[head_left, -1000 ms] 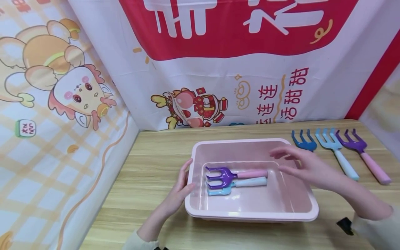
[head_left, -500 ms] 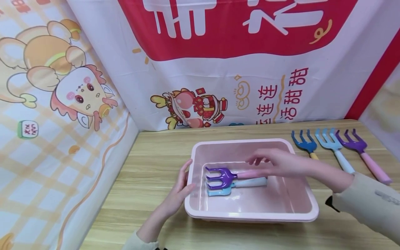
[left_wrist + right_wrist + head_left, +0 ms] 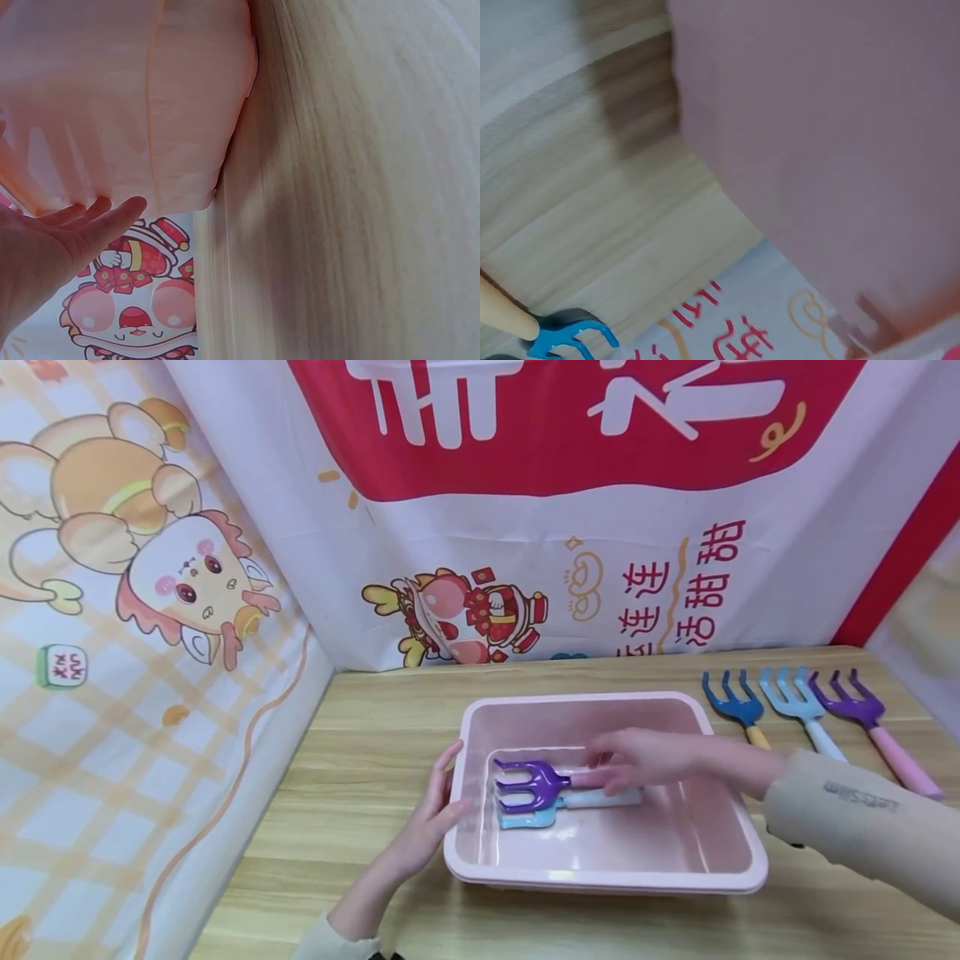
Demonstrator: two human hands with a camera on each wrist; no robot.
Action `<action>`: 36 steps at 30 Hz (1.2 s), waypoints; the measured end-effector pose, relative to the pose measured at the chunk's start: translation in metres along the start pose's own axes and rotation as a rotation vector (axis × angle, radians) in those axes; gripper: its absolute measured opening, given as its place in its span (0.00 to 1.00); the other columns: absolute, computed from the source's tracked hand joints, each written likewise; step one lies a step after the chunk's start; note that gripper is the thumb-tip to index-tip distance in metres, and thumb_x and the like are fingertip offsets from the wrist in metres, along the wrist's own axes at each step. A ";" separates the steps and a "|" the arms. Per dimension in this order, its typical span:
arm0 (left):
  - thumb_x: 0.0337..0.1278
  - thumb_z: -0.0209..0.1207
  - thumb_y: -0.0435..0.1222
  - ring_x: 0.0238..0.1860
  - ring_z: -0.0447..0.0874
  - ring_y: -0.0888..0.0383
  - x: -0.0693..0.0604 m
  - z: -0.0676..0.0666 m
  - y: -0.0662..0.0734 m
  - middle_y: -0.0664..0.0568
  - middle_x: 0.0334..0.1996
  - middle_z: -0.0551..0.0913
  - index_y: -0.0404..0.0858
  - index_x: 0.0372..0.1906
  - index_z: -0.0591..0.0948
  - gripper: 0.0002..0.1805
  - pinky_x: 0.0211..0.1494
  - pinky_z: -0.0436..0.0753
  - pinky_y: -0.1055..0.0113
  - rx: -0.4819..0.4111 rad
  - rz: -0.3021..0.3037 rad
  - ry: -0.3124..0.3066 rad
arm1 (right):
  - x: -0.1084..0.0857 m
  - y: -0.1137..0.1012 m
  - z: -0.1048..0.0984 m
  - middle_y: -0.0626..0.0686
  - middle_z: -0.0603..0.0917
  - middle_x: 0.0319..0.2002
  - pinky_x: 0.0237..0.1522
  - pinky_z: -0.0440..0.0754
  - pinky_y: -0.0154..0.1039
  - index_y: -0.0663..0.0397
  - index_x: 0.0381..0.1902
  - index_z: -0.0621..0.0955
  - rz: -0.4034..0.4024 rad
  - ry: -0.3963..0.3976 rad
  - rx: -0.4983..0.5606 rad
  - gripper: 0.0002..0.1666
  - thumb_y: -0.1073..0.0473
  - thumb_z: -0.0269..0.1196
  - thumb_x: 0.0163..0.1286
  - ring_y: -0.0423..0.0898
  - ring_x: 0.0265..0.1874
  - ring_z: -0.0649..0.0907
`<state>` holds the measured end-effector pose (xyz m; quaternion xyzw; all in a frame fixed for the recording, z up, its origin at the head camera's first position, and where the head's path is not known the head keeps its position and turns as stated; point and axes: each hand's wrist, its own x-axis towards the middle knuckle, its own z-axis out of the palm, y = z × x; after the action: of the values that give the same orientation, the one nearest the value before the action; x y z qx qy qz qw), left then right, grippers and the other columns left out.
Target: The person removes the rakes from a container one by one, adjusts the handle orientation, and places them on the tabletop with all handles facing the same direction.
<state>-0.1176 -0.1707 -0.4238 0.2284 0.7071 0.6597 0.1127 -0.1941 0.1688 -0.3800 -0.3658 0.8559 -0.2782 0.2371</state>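
Observation:
A pink plastic basin [image 3: 600, 878] stands on the table. Inside it, a purple hand rake [image 3: 549, 785] with a pink handle lies partly over a light blue hand rake [image 3: 532, 819]. My right hand [image 3: 652, 756] reaches into the basin, its thumb and fingers around the pink handle and hiding the handle's end. At the basin's left side, my left hand [image 3: 423, 822] holds the wall, thumb inside the rim and fingers along the outside. In the left wrist view those fingers lie against the basin's wall. The right hand's grip is hidden in the right wrist view.
Right of the basin lie a dark blue hand rake [image 3: 737, 706] with a yellow handle, a light blue rake [image 3: 798, 706] and a purple rake [image 3: 855, 706] with a pink handle. A printed cloth [image 3: 450, 535] hangs behind the wooden table [image 3: 382, 718], another at its left.
My right hand has moved left and down from above the basin's right side to the purple rake's handle. My left hand, the basin and both rakes in it look unmoved.

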 end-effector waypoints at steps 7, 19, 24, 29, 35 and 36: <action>0.67 0.45 0.28 0.64 0.57 0.26 -0.002 0.000 -0.001 0.24 0.68 0.54 0.46 0.76 0.43 0.38 0.61 0.67 0.35 0.001 0.000 -0.003 | 0.014 0.007 0.009 0.47 0.82 0.44 0.51 0.79 0.46 0.54 0.56 0.80 0.048 -0.077 -0.028 0.25 0.59 0.71 0.60 0.46 0.42 0.79; 0.68 0.48 0.33 0.65 0.58 0.27 0.000 0.001 0.003 0.26 0.69 0.54 0.48 0.76 0.43 0.39 0.62 0.66 0.35 0.001 -0.005 0.006 | 0.024 0.012 0.011 0.45 0.81 0.35 0.40 0.78 0.36 0.52 0.49 0.81 0.017 -0.114 -0.069 0.19 0.61 0.71 0.60 0.44 0.35 0.77; 0.67 0.48 0.33 0.64 0.57 0.26 0.001 0.000 0.001 0.25 0.68 0.54 0.47 0.76 0.43 0.39 0.61 0.65 0.33 0.002 0.003 0.005 | 0.025 0.015 0.011 0.45 0.81 0.34 0.40 0.78 0.37 0.51 0.46 0.83 -0.043 -0.019 -0.145 0.15 0.63 0.70 0.60 0.44 0.34 0.78; 0.67 0.46 0.30 0.64 0.57 0.26 0.001 0.000 0.000 0.24 0.68 0.54 0.45 0.76 0.43 0.38 0.62 0.64 0.33 0.006 0.013 -0.005 | 0.025 0.016 0.012 0.45 0.79 0.34 0.41 0.77 0.39 0.53 0.50 0.81 0.019 -0.027 -0.186 0.17 0.62 0.68 0.63 0.43 0.35 0.76; 0.67 0.47 0.30 0.64 0.58 0.26 0.000 0.000 0.001 0.26 0.68 0.54 0.47 0.76 0.43 0.39 0.61 0.65 0.33 0.007 -0.006 0.011 | 0.027 0.019 0.016 0.44 0.76 0.28 0.35 0.75 0.36 0.50 0.41 0.81 0.039 -0.045 -0.233 0.07 0.63 0.64 0.66 0.40 0.29 0.75; 0.67 0.48 0.31 0.64 0.58 0.27 -0.001 0.000 0.001 0.26 0.68 0.54 0.47 0.76 0.43 0.39 0.61 0.65 0.33 0.004 -0.014 0.013 | 0.028 0.020 0.017 0.43 0.76 0.27 0.35 0.75 0.36 0.49 0.40 0.81 0.042 -0.044 -0.234 0.05 0.62 0.64 0.66 0.40 0.29 0.75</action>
<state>-0.1169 -0.1708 -0.4227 0.2193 0.7106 0.6591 0.1120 -0.2110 0.1542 -0.4106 -0.3790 0.8846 -0.1630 0.2173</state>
